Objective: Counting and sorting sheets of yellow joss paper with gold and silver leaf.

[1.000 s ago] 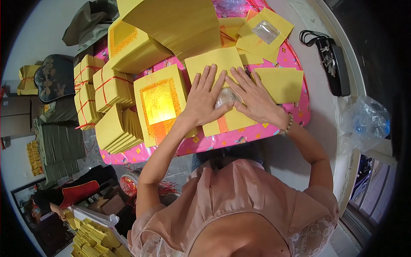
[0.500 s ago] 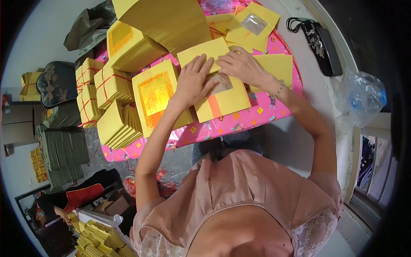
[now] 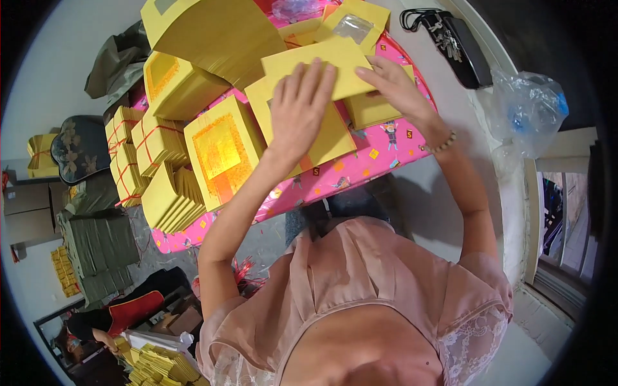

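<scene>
A folded yellow paper sheet [image 3: 315, 56] lies across a wider stack of yellow paper [image 3: 333, 132] on the table in front of me. My left hand [image 3: 302, 106] rests flat on the sheet and stack, fingers stretched toward the far side. At the sheet's right end is my right hand [image 3: 399, 90], its thumb over the paper and its fingertips at the edge, gripping it there. Left of my left hand stands a thick yellow paper block [image 3: 222, 151] with a gold and orange square on top. More yellow paper [image 3: 373, 110] lies under the right hand.
The table has a pink patterned cover [image 3: 360, 167]. Red-tied yellow bundles [image 3: 158, 145] and a fanned stack [image 3: 172, 201] stand left; a tall paper stack [image 3: 215, 42] rises behind. Keys [image 3: 447, 42] lie on a black case at right, near a clear plastic bag [image 3: 528, 109]. Another person [image 3: 116, 315] is lower left.
The silver patch and orange strip beneath my hands are now covered by yellow paper. My right hand has shifted to the sheet's right end; my left hand lies flatter. The whole view has shifted somewhat.
</scene>
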Available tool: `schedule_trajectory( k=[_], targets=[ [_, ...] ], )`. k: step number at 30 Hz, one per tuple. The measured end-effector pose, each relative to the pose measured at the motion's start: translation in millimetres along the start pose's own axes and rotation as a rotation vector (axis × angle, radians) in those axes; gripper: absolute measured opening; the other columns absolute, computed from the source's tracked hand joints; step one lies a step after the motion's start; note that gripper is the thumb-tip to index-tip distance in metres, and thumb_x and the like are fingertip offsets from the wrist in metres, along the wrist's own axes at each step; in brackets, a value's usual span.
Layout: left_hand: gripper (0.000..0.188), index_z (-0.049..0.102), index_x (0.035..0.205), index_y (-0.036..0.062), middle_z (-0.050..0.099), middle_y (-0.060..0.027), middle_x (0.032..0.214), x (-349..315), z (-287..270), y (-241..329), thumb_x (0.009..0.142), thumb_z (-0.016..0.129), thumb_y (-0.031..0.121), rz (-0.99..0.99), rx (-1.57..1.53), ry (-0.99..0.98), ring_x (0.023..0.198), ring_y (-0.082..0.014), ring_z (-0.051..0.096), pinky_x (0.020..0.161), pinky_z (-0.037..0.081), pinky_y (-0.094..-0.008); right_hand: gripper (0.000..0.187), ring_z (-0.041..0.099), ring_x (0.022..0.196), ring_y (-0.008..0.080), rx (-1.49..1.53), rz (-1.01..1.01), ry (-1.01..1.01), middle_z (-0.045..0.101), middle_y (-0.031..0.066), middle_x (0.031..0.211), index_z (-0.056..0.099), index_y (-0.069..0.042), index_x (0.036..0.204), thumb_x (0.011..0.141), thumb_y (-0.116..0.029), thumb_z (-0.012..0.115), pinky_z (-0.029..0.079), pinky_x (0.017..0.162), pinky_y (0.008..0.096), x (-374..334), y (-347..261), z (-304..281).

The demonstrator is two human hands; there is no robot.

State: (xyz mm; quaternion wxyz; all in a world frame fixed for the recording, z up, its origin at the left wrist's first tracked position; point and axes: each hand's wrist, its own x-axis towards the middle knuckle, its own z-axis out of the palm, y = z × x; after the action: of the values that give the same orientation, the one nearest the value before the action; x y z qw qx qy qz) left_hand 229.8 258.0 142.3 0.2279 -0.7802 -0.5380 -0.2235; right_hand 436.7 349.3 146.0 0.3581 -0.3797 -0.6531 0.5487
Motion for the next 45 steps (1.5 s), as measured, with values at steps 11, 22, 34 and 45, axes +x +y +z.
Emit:
schedule_trajectory(
  k=[11,22,34,45],
  targets=[
    [0.036,0.062,0.117,0.0089,0.06,-0.0132,0.112,9.0,66.2,63.6,0.082,0.062,0.011,0.12,-0.298,-0.314,0.108,-0.0303,0.058,0.094,0.046,-0.0426,0.028,0.062,0.112,0.0175,-0.067,0.117,0.078,0.064,0.0133,0.12,0.048,0.003,0.126,0.101,-0.007,0.055,0.049,0.097,0.0312,-25.7,134.5,-90.6],
    [0.044,0.067,0.12,0.0067,0.066,-0.0173,0.108,22.1,92.5,50.9,0.077,0.075,0.015,0.011,-0.528,-0.667,0.105,-0.0366,0.064,0.092,0.053,-0.0453,0.031,0.06,0.111,0.0278,-0.299,0.037,0.106,0.06,0.0218,0.113,0.047,0.005,0.122,0.098,-0.011,0.057,0.046,0.097,0.0389,-24.4,178.0,-90.3],
    [0.03,0.072,0.106,0.0066,0.066,-0.0183,0.105,24.5,101.1,53.1,0.077,0.076,0.012,-0.048,-0.591,-0.69,0.098,-0.0383,0.066,0.085,0.056,-0.0452,0.032,0.056,0.118,0.028,-0.511,0.239,0.082,0.055,0.0193,0.124,0.045,0.002,0.125,0.098,-0.011,0.057,0.042,0.102,0.0371,-33.5,132.2,-75.8],
    [0.024,0.076,0.104,0.0082,0.065,-0.02,0.099,21.3,113.3,65.9,0.081,0.071,0.013,-0.091,-0.466,-0.631,0.093,-0.0376,0.068,0.085,0.056,-0.0447,0.066,0.012,0.153,0.0358,-1.249,-0.095,-0.026,0.021,0.0126,0.165,0.028,-0.018,0.158,0.102,-0.046,0.049,0.017,0.116,0.0667,-41.0,132.2,-49.8]
  ],
)
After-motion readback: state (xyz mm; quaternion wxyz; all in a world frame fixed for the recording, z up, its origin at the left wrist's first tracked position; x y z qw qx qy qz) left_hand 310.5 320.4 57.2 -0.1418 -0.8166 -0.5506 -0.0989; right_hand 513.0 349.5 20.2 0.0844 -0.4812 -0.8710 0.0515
